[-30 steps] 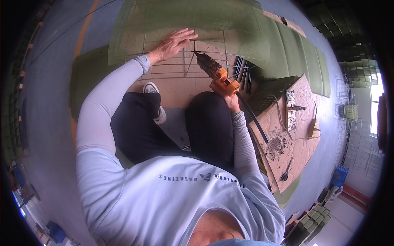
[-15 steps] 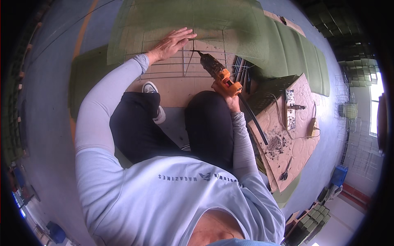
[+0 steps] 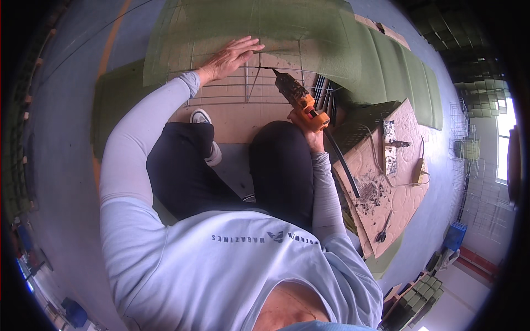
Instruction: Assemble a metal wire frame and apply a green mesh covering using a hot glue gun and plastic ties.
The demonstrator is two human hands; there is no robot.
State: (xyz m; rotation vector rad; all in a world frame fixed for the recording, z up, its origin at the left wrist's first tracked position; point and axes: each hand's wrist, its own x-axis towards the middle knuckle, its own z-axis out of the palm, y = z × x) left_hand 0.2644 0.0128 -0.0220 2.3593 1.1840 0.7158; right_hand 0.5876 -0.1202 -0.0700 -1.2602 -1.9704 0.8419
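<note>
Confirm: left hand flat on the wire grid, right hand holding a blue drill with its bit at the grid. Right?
Not quite. In the head view the drill is orange and black, not blue. The rest stands: left hand flat on the wire grid, right hand holding the drill, bit at the grid.

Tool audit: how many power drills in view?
1. The orange drill is in the right hand, bit on the wire grid beside the left hand. Others may be hidden.

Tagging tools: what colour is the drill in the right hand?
Orange body with black front, the drill in the right hand; head view shows it best.
</note>
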